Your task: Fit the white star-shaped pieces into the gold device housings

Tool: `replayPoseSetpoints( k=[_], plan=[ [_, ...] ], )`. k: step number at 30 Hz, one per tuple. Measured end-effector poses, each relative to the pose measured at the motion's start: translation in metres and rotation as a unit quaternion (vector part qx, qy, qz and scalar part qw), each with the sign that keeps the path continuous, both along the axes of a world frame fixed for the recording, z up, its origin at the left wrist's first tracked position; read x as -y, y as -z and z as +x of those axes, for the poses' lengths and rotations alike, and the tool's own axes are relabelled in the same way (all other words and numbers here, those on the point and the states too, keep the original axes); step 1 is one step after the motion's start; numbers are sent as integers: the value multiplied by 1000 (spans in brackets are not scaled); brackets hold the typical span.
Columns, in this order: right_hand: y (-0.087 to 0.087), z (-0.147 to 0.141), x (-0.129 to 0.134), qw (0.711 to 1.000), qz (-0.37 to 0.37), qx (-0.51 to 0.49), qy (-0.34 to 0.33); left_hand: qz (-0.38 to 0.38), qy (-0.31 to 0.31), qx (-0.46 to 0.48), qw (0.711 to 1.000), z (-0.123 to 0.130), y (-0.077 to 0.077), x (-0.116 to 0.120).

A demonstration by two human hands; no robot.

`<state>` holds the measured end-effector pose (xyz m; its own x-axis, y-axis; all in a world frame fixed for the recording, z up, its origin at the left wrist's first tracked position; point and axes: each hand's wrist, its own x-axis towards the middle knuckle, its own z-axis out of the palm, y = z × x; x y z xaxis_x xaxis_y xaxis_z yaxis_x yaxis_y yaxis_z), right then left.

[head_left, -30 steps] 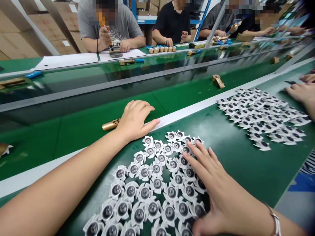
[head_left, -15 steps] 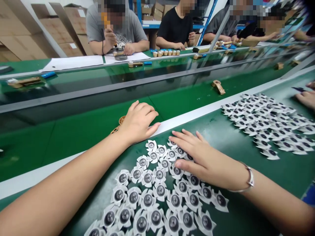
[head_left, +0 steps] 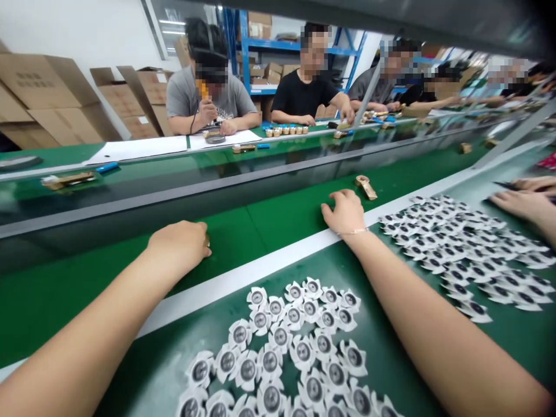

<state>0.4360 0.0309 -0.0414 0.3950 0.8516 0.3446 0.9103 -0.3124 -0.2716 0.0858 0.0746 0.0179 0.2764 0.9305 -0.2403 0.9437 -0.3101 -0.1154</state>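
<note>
My left hand is over the green conveyor belt with its fingers curled inward. A small tan edge shows at its fingertips; the rest of whatever it grips is hidden. My right hand reaches over the belt's near edge, thumb and fingers apart, with nothing seen in it. Just beyond its fingers, a gold-coloured plastic part with a round end lies on the belt. Many small white fan wheels with dark round centres lie spread on the green table below my hands.
A second group of fan wheels lies on the right, beside another person's hands. A white strip borders the belt. Across it, several people work at a bench with gold and blue parts. A metal bar slants up at the right.
My left hand has moved left and curled where a gold part lay on the belt. My right hand has left the fan wheels and reached forward over the belt. The view has tilted up.
</note>
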Motion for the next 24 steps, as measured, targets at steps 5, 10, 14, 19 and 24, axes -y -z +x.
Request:
replayPoseSetpoints(
  k=[5,10,14,19,24],
  plan=[
    [24,31,-15,993,33,53,99,85,-13,12,996,5,14,-1],
    [24,58,-30,980,1,11,200,178,112,96,973,32,19,32],
    [19,75,-29,979,-52,-33,194,133,139,214,958,45,28,43],
    [2,38,-24,992,-54,-64,94,-38,78,440,894,46,37,31],
    [-23,-70,-4,984,-18,-143,-101,-318,-86,594,734,52,27,37]
  ],
)
